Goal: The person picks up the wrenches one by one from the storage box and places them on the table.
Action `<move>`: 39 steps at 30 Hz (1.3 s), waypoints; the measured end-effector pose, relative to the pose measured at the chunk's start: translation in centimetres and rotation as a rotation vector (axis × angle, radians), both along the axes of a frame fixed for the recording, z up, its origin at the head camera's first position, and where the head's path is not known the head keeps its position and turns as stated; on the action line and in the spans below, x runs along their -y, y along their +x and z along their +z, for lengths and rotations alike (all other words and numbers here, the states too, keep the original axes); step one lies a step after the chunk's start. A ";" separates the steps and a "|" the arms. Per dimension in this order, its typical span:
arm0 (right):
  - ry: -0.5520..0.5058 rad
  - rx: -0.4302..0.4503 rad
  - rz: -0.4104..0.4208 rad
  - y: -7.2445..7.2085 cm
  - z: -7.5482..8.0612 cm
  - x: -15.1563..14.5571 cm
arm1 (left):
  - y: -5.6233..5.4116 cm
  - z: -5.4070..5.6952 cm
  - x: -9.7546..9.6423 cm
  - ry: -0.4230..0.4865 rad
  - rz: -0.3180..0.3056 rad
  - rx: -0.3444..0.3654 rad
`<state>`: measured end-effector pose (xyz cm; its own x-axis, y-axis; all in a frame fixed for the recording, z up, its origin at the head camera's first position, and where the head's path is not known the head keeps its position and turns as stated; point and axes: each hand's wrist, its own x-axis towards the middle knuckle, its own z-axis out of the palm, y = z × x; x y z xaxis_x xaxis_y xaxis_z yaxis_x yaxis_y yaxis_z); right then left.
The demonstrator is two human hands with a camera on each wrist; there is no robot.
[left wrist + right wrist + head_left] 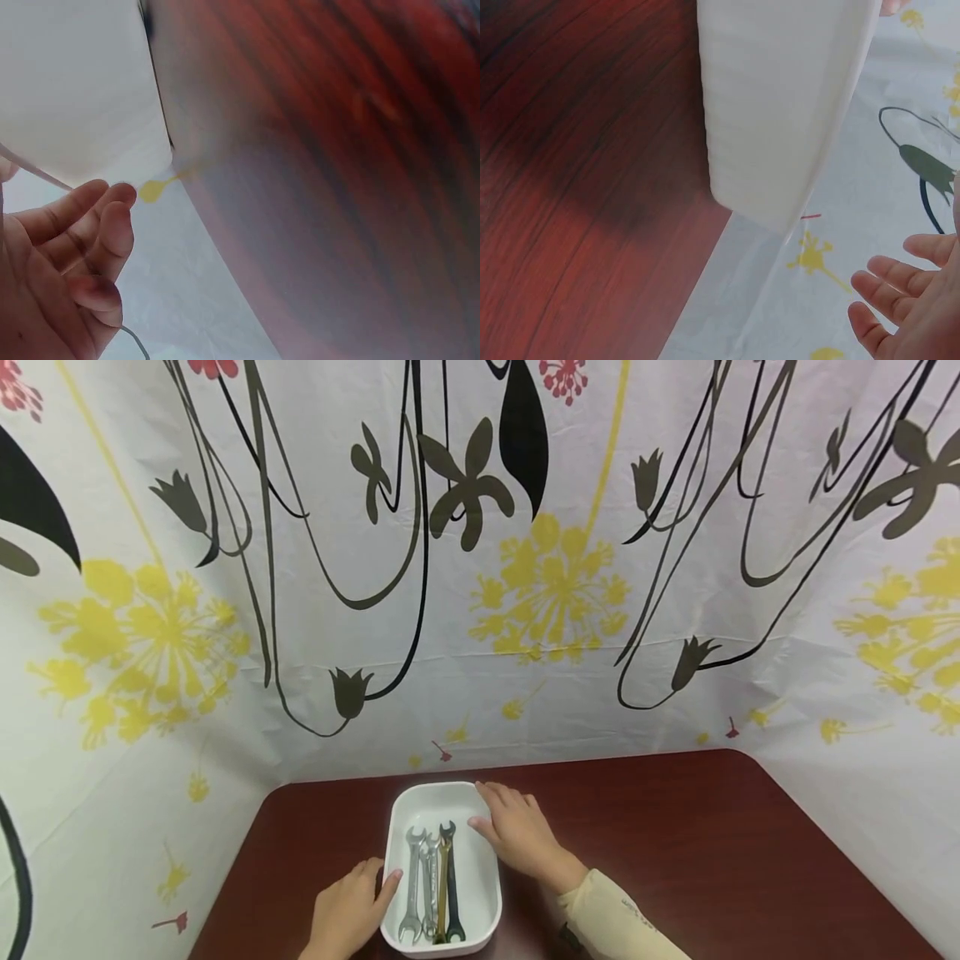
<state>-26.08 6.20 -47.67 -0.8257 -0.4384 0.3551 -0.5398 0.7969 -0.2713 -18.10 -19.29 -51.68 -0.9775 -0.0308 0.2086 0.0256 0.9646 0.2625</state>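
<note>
A white rectangular tray (pixel 480 893) stands at the front middle of the table. Several wrenches lie lengthwise in it: a large silver wrench (pixel 413 885) on the left, slimmer silver wrenches (pixel 430 885), a brass-coloured wrench (pixel 442 897) and a dark wrench (pixel 453 893). My left hand (pixel 348 906) is at the tray's left side, thumb over the rim, loosely bent fingers (pixel 116 225) beside the outer wall. At the far right corner is my right hand (pixel 525 835), thumb over the rim. Its fingers (pixel 900 289) are spread and apart from the wall in the right wrist view.
The dark red wooden table (pixel 675 835) has rounded far corners and extends well to the right of the tray. A white cloth (pixel 525 718) printed with flowers and stems hangs behind and at both sides. A pale sleeve (pixel 615 914) covers the right forearm.
</note>
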 end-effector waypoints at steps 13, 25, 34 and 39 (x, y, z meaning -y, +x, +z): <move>0.140 -0.090 0.056 0.9 0.2 1.9 | 0.2 0.2 -0.5 -0.015 0.003 -0.049; 0.193 -0.163 0.089 1.4 -0.3 3.7 | 0.2 0.4 -0.7 0.006 0.043 -0.033; 0.215 -0.130 0.121 1.5 -1.4 4.5 | 0.7 0.2 -0.9 0.041 0.056 0.025; 0.215 -0.091 0.137 1.6 -2.2 4.7 | 0.9 0.1 -1.1 0.040 0.067 0.038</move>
